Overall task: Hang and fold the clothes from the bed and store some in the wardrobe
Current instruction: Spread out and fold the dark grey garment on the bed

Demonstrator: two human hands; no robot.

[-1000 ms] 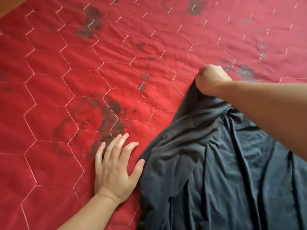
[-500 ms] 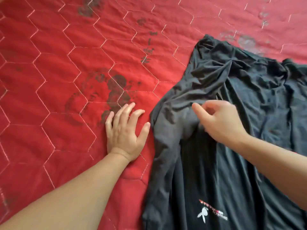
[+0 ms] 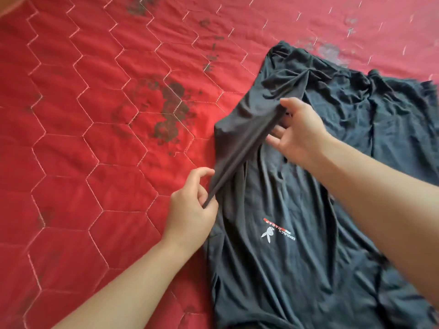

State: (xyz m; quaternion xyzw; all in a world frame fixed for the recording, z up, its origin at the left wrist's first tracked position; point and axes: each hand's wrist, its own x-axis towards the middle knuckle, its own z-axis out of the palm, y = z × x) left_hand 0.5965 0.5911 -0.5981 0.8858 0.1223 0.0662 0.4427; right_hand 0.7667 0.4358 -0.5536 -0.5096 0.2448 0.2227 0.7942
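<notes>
While a dark grey shirt [image 3: 297, 210] lies crumpled on the red quilted bed [image 3: 83, 138], left hand [image 3: 192, 210] fingers pinched on its lifted edge, right hand [image 3: 299, 131] gripping the same fold, small white logo [image 3: 278, 231] facing up

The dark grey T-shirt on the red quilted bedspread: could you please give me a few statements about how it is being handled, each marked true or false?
1. The dark grey T-shirt lies on a red quilted bedspread stitched in hexagons. True.
2. The left hand rests flat on the bedspread, touching no cloth. False: it pinches the lower end of a raised fold of the shirt.
3. The right hand holds the upper end of that same fold. True.
4. The shirt's small printed logo is hidden under the right forearm. False: it shows in plain view between the two arms.
5. The shirt is already folded into a neat square. False: it lies spread out and wrinkled.
</notes>
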